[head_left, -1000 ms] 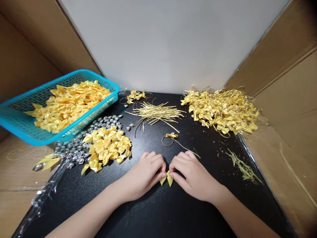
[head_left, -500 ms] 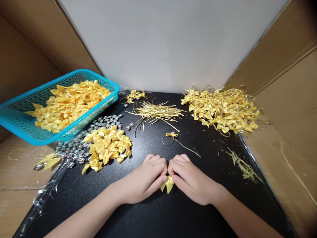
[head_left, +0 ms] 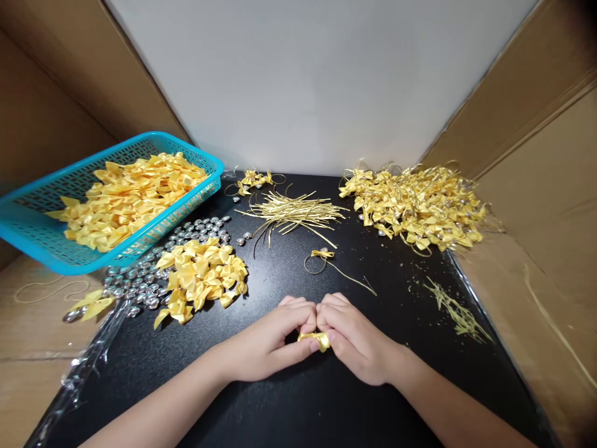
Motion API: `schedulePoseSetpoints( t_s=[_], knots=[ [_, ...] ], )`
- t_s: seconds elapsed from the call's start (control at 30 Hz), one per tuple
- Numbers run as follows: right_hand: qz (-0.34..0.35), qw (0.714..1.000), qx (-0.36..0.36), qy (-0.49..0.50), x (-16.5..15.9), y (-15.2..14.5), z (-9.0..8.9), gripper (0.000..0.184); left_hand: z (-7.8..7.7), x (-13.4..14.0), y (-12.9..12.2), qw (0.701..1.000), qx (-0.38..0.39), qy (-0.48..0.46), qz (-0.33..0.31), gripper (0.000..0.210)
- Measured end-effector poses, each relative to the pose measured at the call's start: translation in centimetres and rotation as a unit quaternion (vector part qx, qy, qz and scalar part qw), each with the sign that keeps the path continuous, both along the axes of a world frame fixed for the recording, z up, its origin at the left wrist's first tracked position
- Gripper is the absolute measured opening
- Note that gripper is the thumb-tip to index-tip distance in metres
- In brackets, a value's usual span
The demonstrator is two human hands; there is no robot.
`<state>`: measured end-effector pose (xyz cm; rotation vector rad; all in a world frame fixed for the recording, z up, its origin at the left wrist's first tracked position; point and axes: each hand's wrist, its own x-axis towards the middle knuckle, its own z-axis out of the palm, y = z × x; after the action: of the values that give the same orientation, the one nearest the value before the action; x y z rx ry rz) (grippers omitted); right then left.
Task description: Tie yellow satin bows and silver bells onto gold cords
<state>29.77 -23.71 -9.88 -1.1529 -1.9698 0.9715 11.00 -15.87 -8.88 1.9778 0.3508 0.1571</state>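
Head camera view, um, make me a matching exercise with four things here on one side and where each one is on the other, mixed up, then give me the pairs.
Things:
1. blue basket
2. silver beads
3. gold strips
4. yellow ribbon bow

Places:
A. in a loose heap at the far middle of the black table
B. pinched between the left hand and the right hand
C. at the left, filled with bows
D. scattered along the basket's near side

Pairs: 1-C, 2-D, 3-A, 4-B.

A black tabletop [head_left: 303, 414] bears yellow bows [head_left: 205, 274], silver beads [head_left: 140, 287] and gold cords [head_left: 298, 213].
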Motion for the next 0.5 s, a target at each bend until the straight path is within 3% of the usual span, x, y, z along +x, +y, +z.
schedulePoseSetpoints(
  t_s=[0.33, 0.5],
  knots=[
    [-0.027, 0.998, 0.0, 0.051, -0.2, -0.6, -1.1, 0.022, 0.0, 0.4, 0.0, 0.999, -0.025, -0.028, 0.014, 0.029],
    [-0.116, 0.984, -0.049, 0.127, -1.3, -1.4, -2.2, 0.022, 1.0, -0.2, 0.9, 0.998, 0.025, -0.031, 0.053, 0.03]
  ],
)
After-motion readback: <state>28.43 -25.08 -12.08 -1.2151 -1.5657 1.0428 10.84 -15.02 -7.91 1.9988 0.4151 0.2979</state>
